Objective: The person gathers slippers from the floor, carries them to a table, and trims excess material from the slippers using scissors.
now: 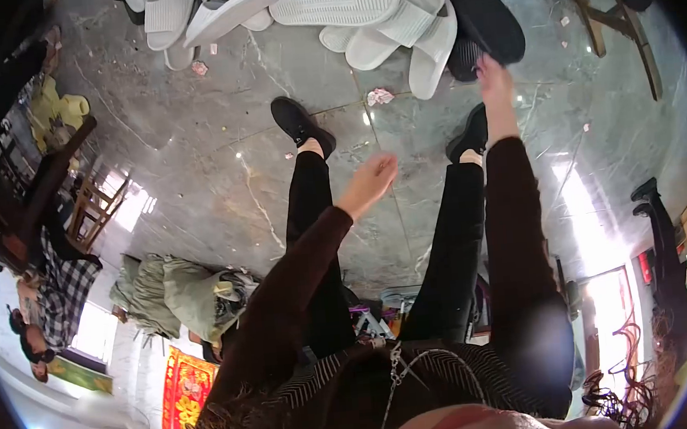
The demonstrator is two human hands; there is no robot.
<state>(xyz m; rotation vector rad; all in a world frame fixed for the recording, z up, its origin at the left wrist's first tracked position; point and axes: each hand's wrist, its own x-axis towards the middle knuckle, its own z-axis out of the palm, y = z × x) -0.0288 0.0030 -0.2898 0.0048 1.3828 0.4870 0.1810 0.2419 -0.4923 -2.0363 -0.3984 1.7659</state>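
Observation:
My right hand [496,85] reaches forward to the near end of a large black slipper [485,14]. Its thumb lies over the slipper's edge, and the other fingers are partly hidden there. Beneath that slipper shows another dark one with a ridged strap [464,60]. My left hand [369,182] hangs above the floor between my legs, fingers loosely curled together, with nothing visible in it. Just left of the black slipper lies a pile of white slippers [335,4], some with the ribbed sole up.
My black shoes [294,123] stand on the grey tiled floor. Crumpled scraps [380,96] lie near the pile. A wooden stool [615,20] is at right, a wooden chair [93,206] at left. A person in a checked shirt [70,276] is at left, beyond grey-green cloth [180,288].

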